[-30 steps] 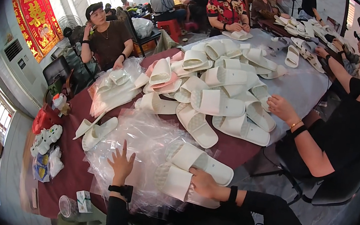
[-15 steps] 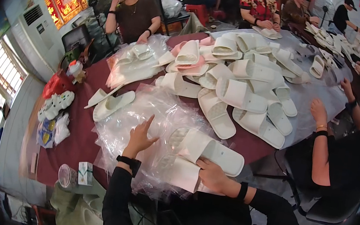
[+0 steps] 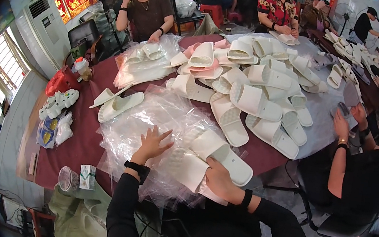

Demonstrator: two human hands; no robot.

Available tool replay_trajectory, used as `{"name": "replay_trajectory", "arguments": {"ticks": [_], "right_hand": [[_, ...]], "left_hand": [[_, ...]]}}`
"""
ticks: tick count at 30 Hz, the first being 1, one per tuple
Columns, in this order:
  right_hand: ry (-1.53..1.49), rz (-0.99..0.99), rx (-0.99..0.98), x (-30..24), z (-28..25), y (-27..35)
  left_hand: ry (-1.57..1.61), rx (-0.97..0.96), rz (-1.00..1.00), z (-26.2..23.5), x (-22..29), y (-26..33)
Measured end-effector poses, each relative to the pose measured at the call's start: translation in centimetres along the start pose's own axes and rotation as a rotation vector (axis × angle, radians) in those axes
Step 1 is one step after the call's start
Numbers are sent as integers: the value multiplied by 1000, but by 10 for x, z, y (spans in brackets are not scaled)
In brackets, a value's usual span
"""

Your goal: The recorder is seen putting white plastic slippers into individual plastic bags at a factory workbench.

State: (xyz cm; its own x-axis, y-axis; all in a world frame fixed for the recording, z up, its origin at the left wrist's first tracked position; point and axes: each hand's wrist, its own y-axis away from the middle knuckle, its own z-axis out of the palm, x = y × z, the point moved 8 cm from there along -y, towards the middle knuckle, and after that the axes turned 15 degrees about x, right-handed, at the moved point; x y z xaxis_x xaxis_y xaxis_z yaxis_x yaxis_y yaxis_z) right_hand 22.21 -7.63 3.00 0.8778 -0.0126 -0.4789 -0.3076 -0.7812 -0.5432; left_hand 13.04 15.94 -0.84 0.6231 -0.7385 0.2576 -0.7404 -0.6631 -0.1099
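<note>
My white slippers (image 3: 215, 159) lie at the worktop's (image 3: 78, 141) six-o'clock edge, as before. My right hand (image 3: 219, 179) still has its fingers clenched on the wrapped one; my left hand (image 3: 151, 144) stays fingers spread, released, on the clear plastic bags (image 3: 149, 122). The slipper pile (image 3: 258, 87) at twelve now sits nearer centre.

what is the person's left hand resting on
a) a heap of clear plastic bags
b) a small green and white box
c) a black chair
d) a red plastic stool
a: the left hand lies spread, palm down, on the heap of clear plastic bags, while the right hand grips a pair of white slippers.
</note>
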Motion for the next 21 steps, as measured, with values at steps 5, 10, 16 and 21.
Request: {"name": "replay_trajectory", "arguments": {"ticks": [5,10,16,21], "right_hand": [[-45,-80,41,-8,0,0],[-65,-27,82,7,18,-1],[-3,-19,71,-3,26,-5],[-17,31,35,-8,30,-1]], "left_hand": [[56,10,82,1,8,-3],[199,288,252,-29,12,3],[73,341,268,-65,98,67],[32,390,245,-55,108,84]]}}
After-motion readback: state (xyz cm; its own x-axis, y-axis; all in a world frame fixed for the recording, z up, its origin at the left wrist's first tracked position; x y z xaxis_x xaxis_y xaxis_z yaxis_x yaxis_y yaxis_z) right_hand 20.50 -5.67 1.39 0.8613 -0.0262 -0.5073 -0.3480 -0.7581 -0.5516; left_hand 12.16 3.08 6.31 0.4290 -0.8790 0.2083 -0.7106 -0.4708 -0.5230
